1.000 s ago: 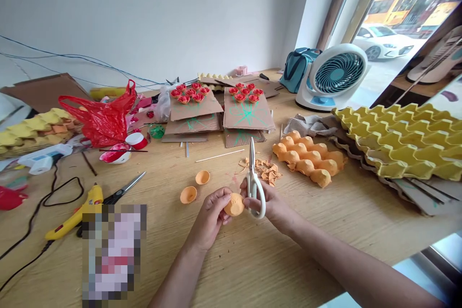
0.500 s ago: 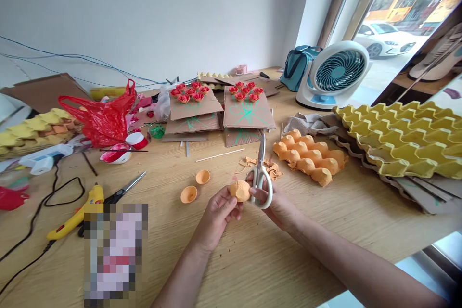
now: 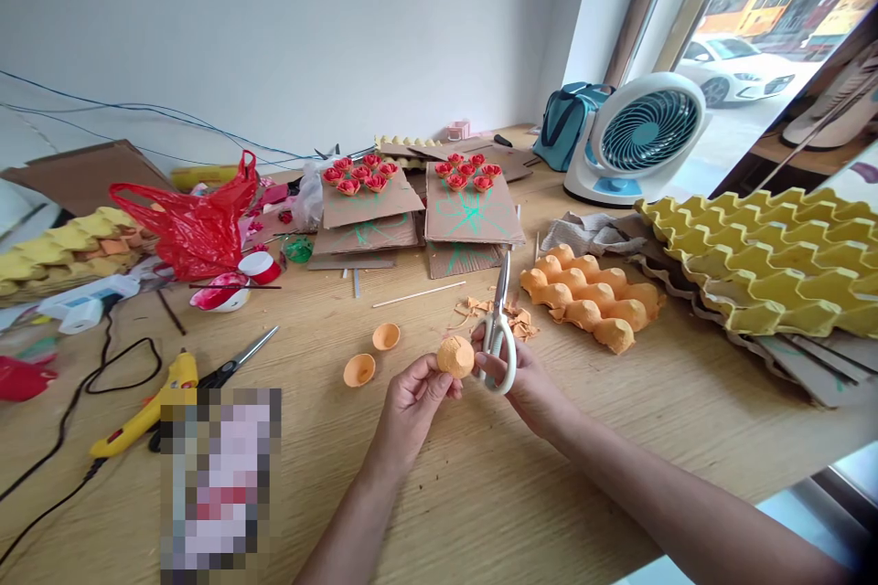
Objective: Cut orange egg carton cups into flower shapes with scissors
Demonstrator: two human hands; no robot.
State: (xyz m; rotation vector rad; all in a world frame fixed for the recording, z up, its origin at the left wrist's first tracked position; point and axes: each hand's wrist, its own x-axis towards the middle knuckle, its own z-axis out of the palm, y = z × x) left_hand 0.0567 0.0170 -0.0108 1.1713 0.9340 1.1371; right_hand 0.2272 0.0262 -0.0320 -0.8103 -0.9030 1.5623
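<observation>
Head view: the left hand pinches an orange cardboard cup between thumb and fingers, just above the table, its rounded base turned toward the camera. The right hand grasps white-handled scissors by the loops, blades seemingly together and pointing away from the person; whether its fingertips touch the cup I cannot tell. The cup looks light, dry and unlikely to slip, stiff enough to keep its shape yet probably easy to dent or tear; its side wall seems the best place for a gentle hold. Just beyond the left hand, two loose cups rest with their hollows facing up. Orange scraps lie behind the scissors, and to their right sits an orange egg tray, bumps upward. Farther left, a bowl holds what looks like red paint, a thin stick across it. Beside it, a white-topped red tub hides its contents, as does the crumpled red bag.
</observation>
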